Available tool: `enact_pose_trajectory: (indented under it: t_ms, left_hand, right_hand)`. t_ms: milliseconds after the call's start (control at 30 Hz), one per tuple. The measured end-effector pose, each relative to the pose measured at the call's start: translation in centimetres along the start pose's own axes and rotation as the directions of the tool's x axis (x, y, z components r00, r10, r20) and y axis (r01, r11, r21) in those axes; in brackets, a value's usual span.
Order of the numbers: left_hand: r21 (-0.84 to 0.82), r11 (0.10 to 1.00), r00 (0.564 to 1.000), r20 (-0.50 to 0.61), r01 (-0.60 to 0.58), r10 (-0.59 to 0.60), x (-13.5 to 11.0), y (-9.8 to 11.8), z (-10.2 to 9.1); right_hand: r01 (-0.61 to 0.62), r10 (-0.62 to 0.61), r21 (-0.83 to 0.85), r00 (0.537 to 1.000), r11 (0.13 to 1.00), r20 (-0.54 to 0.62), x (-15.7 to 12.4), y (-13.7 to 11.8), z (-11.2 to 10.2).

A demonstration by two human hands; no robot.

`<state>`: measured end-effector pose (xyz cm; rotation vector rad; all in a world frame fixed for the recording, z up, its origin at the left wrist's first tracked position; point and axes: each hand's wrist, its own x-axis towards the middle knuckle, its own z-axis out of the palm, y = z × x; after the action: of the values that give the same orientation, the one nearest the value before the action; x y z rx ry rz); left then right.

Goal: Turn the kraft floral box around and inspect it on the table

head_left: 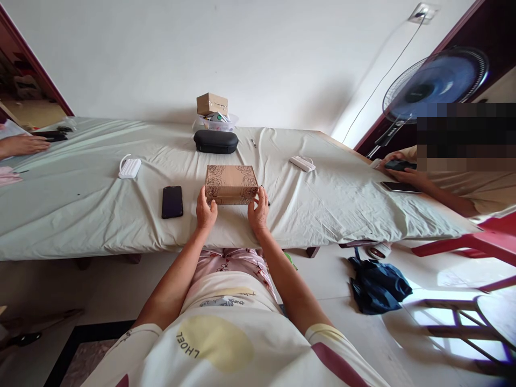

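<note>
A light-brown box (231, 180) with dark rose line drawings at its corners sits on the cloth-covered table in front of me. My left hand (207, 209) grips its left side near the front corner, thumb toward the front face. On the opposite side, my right hand (258, 209) holds the box the same way. The lid side faces up and looks closed. Left of the box lies a dark smartphone (172, 202), screen up. Behind the box is a black hard case (216, 141).
A plastic tub (220, 124) of small items carries a cardboard box (212, 104) by the wall. White power strips or similar blocks (129, 168) (302, 163) lie at either side. People's hands (24, 145) (400, 164) are at both table ends. A fan (435, 86) stands right.
</note>
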<state>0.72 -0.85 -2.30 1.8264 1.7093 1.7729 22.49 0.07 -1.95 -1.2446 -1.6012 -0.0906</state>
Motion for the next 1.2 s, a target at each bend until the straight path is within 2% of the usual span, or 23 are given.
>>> enact_pose_trajectory:
  t_ms: [167, 333, 567, 767, 933, 1033, 1200]
  left_hand:
    - [-0.01, 0.998, 0.998, -0.01, 0.055, -0.055, 0.0, -0.8, 0.5]
    - [-0.04, 0.988, 0.988, 0.026, 0.15, -0.149, 0.1, -1.1, 0.5]
    - [-0.081, 0.976, 0.98, 0.009, 0.201, -0.201, 0.2, -1.2, 0.7]
    - [-0.049, 0.982, 0.982, 0.059, 0.18, -0.177, 0.3, -1.7, 0.6]
    - [0.1, 0.972, 0.967, 0.125, 0.212, -0.223, 0.4, -1.1, 0.5]
    - [0.161, 0.97, 0.969, 0.136, 0.183, -0.205, 0.1, -0.4, 0.8]
    - [0.189, 0.976, 0.984, 0.122, 0.108, -0.133, -0.4, 0.6, 0.7]
  right_hand:
    - [0.007, -0.002, -0.07, 0.998, 0.997, 0.068, -0.2, 0.3, 0.0]
    - [-0.031, 0.036, -0.077, 0.997, 0.997, 0.063, -0.4, 0.5, 0.1]
    - [-0.099, 0.107, -0.121, 0.992, 0.988, 0.067, -0.5, 0.7, 0.3]
    - [-0.077, 0.098, -0.184, 0.989, 0.98, 0.111, -0.7, 0.6, 0.2]
    - [-0.073, 0.121, -0.251, 0.976, 0.965, 0.182, -0.8, 0.4, 0.2]
    - [-0.091, 0.153, -0.278, 0.965, 0.956, 0.211, -0.8, 0.3, 0.0]
    - [-0.14, 0.176, -0.188, 0.965, 0.972, 0.195, -0.5, -0.3, -0.5]
